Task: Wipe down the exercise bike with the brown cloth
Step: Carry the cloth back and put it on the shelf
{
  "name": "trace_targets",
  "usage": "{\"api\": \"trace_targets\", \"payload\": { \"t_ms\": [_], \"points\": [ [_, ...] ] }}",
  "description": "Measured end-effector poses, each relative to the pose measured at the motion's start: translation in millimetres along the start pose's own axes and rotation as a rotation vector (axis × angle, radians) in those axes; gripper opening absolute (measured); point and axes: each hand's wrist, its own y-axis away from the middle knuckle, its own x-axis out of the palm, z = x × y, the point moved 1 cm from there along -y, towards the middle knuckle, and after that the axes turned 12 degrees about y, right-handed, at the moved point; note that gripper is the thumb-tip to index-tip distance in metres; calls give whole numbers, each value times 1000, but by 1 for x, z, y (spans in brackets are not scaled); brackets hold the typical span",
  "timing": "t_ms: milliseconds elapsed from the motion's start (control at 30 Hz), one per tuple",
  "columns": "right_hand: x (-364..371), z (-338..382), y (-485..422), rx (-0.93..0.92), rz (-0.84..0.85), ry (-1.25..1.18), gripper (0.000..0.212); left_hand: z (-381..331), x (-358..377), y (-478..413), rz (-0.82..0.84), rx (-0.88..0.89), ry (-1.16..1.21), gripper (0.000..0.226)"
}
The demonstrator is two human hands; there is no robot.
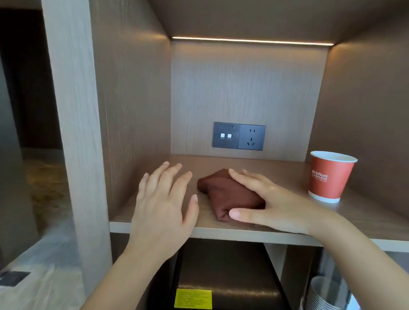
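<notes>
A folded brown cloth [223,193] lies on the wooden shelf [278,167] of a wall niche. My right hand [267,202] rests on the cloth's right side, fingers laid over its top and thumb along its near edge. My left hand [164,200] hovers just left of the cloth with fingers spread and straight, holding nothing. No exercise bike is in view.
A red paper cup [329,176] stands on the shelf's right side. A grey socket panel [239,136] sits on the back wall. Below the shelf are a dark box with a yellow label [193,298] and a stack of cups [326,300]. A wooden post [76,125] borders the left.
</notes>
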Motion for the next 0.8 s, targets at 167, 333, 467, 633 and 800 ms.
{"api": "trace_targets", "payload": {
  "t_ms": [167, 333, 467, 633, 800],
  "points": [
    [5, 8, -11, -8, 32, 49, 85, 2, -10, 5, -4, -4, -65, 47],
    [22, 31, -45, 0, 65, 68, 75, 16, -26, 9, -8, 22, -174, 46],
    [34, 49, -82, 28, 87, 170, 75, 25, -33, 13, -5, 49, -197, 45],
    [43, 65, -117, 34, 108, 187, 78, 29, -36, 15, -21, 61, -250, 46],
    [48, 81, -139, 86, 116, 250, 80, 31, -33, 14, -1, 37, -291, 51]
  ]
}}
